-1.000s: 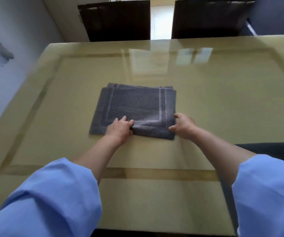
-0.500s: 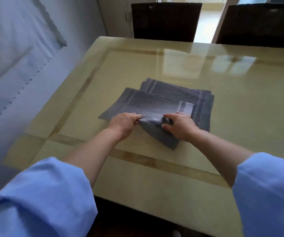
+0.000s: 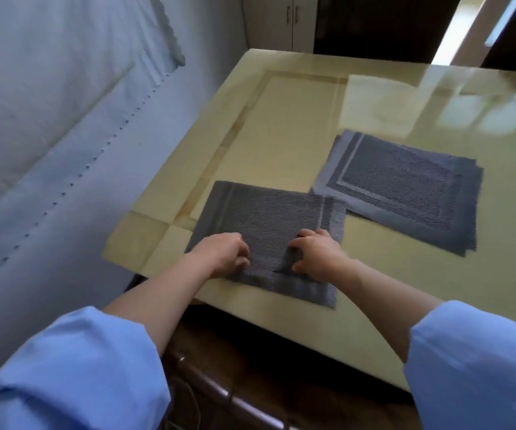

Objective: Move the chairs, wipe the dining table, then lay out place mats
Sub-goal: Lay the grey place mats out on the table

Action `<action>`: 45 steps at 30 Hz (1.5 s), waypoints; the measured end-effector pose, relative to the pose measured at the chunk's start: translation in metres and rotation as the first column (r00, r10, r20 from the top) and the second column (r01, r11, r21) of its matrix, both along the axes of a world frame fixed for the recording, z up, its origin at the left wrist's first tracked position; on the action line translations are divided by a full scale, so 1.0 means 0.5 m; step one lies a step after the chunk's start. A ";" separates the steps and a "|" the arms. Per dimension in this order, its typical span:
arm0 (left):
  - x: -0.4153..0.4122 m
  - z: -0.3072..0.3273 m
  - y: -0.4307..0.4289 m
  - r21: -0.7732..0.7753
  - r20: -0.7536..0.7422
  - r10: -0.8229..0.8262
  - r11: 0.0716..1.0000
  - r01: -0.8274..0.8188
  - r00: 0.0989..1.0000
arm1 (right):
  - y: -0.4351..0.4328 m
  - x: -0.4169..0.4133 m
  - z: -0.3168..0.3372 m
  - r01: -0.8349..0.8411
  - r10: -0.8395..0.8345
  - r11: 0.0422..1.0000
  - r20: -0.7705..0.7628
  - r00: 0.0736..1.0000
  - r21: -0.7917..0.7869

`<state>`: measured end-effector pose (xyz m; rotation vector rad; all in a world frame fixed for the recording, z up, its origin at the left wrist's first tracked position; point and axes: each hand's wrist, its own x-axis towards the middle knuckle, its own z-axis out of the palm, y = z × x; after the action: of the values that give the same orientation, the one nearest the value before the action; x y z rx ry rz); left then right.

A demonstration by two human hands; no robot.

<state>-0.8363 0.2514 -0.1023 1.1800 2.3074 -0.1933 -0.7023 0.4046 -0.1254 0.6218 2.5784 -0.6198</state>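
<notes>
Grey mat (image 3: 266,218) lay at lower centre, near the table (image 3: 281,135) edge; left hand (image 3: 219,256) and right hand (image 3: 315,256) gripped its near part with curled fingers. Its far corner touched the stack (image 3: 399,193) at centre right. I judged that a pull could drag the stack askew on the glossy top.

- A pale blue-white fabric drape (image 3: 64,135) with a scalloped edge and a dotted stitch line fills the left side.
- A white cabinet with two slim door handles (image 3: 281,23) stands at the far wall.
- A dark chair back (image 3: 374,26) rises beyond the glossy cream-yellow table top (image 3: 281,119), which carries pale window reflections (image 3: 467,110) at its far end.
- A shiny dark brown wooden rail (image 3: 219,395) shows below the near edge.
</notes>
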 end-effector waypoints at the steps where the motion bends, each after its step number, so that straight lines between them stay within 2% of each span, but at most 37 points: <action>1: -0.012 -0.002 -0.004 0.012 -0.017 0.012 1.000 -0.012 1.000 | -0.005 0.001 0.002 0.017 -0.017 1.000 -0.003 1.000 0.020; 3: -0.033 -0.011 -0.008 -0.032 -0.043 0.005 0.999 -0.006 0.999 | -0.003 0.011 0.007 0.043 -0.044 0.997 0.016 0.999 0.064; 5: -0.033 -0.025 -0.004 -0.106 -0.002 -0.036 0.994 0.036 0.999 | 0.010 0.028 0.014 0.071 -0.077 0.992 0.058 0.995 0.101; 10: 0.029 -0.034 0.047 -0.064 -0.026 -0.234 0.971 0.232 0.972 | 0.026 0.086 0.035 0.171 -0.201 0.972 0.192 0.961 0.162; 13: 0.053 -0.032 0.072 -0.088 -0.052 -0.291 0.954 0.286 0.955 | 0.029 0.111 0.038 0.208 -0.241 0.966 0.236 0.941 0.154; 19: 0.047 -0.028 0.082 -0.244 -0.032 -0.364 0.906 0.346 0.931 | 0.018 0.093 0.030 0.185 -0.222 0.972 0.316 0.923 0.142; 23: 0.046 -0.020 0.089 -0.275 -0.014 -0.394 0.885 0.375 0.919 | 0.016 0.073 0.021 0.161 -0.200 0.978 0.364 0.910 0.133; 29: 0.021 -0.029 0.118 -0.091 -0.053 -0.340 0.938 0.335 0.939 | 0.036 0.062 0.035 0.312 -0.341 0.934 0.174 0.924 0.174; 31: 0.016 -0.039 0.118 -0.107 -0.009 -0.315 0.944 0.312 0.949 | 0.040 0.071 0.031 0.346 -0.370 0.921 0.125 0.920 0.179; 36: 0.012 -0.036 0.159 -0.174 -0.005 -0.317 0.934 0.312 0.948 | 0.064 0.076 0.020 0.353 -0.372 0.927 0.194 0.908 0.126; 38: 0.014 -0.021 0.204 -0.085 -0.030 -0.315 0.947 0.311 0.949 | 0.104 0.067 0.025 0.393 -0.409 0.910 0.126 0.904 0.133; 42: 0.023 0.010 0.311 0.201 -0.102 -0.231 0.948 0.248 0.968 | 0.214 0.078 0.049 0.509 -0.519 0.842 0.008 0.855 0.181; 45: 0.030 0.011 0.392 0.257 -0.112 -0.171 0.946 0.195 0.979 | 0.305 0.105 0.057 0.561 -0.571 0.800 -0.015 0.821 0.212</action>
<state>-0.8213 0.4474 -0.0966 1.5521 2.3521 0.0011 -0.6498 0.5571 -0.0968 1.4975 2.4108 -0.4975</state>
